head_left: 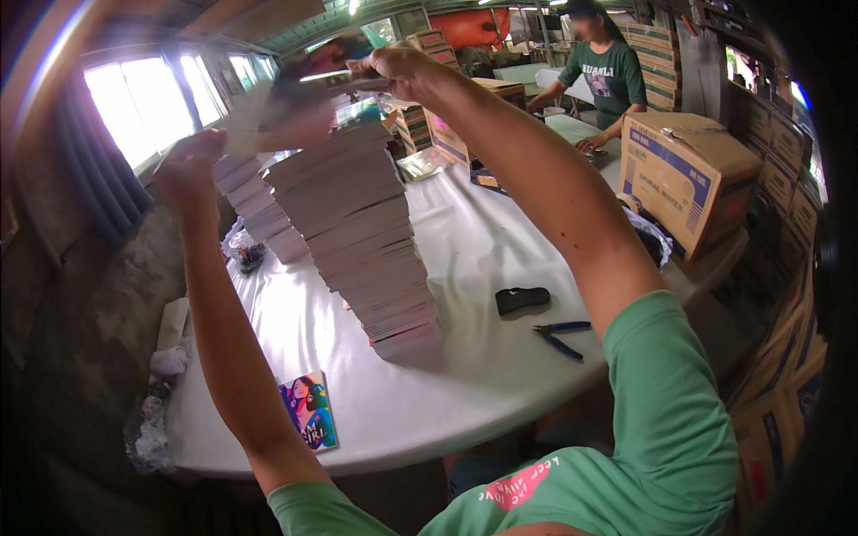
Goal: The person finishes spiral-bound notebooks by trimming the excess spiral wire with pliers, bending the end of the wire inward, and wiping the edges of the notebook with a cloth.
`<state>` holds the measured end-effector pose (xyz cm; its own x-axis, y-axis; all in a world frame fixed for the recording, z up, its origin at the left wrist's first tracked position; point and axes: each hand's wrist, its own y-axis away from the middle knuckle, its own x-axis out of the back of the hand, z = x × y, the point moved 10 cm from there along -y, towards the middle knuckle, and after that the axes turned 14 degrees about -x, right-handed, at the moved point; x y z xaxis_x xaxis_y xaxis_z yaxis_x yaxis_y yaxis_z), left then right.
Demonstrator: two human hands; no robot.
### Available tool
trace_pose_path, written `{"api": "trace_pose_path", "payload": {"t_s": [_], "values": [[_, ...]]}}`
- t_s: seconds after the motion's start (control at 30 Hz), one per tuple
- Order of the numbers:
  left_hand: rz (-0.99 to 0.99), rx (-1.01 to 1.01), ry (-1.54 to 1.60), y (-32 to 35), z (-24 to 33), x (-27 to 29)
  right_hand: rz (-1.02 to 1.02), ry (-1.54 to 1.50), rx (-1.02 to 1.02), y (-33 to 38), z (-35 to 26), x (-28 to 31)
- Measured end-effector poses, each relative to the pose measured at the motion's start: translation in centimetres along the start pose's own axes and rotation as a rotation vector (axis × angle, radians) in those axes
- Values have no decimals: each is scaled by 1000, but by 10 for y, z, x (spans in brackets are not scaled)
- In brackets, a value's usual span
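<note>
A tall, leaning stack of thin notebooks or books [344,214] rises from the white-covered table, its page edges toward me. Both my arms are raised around its top. My right hand [398,71] is closed on the edge of a few notebooks [344,82] above the stack. Between my hands, motion smears a pale and dark notebook-like shape [277,116]. My left hand [192,170] is at the left end of that shape; its fingers are blurred, so its grip is unclear. A second, lower stack [259,205] stands behind on the left.
On the table [483,384] lie a colourful-covered notebook [309,411], a black case-like object [522,300] and blue-handled cutters [563,339]. A cardboard box [684,179] stands at the right. Across the table, a person in dark green [612,80] is working. Cartons are piled along the right.
</note>
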<state>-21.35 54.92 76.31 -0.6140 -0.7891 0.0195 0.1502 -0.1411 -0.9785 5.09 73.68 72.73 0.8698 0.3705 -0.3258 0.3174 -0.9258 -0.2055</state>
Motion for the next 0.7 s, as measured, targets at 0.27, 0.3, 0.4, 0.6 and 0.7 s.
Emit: {"api": "trace_pose_path", "payload": {"t_s": [0.27, 0.3, 0.4, 0.6, 0.7], "values": [[201, -51, 719, 25, 35, 2, -323, -308, 101, 54, 8, -44], [204, 0, 800, 33, 50, 3, -400, -341, 108, 67, 16, -50], [216, 109, 814, 62, 83, 16, -311, -343, 51, 110, 33, -37], [193, 171, 1621, 130, 123, -5, 20, -225, 472, 207, 38, 12], [287, 300, 1569, 213, 106, -8, 116, -125, 595, 251, 74, 6]]}}
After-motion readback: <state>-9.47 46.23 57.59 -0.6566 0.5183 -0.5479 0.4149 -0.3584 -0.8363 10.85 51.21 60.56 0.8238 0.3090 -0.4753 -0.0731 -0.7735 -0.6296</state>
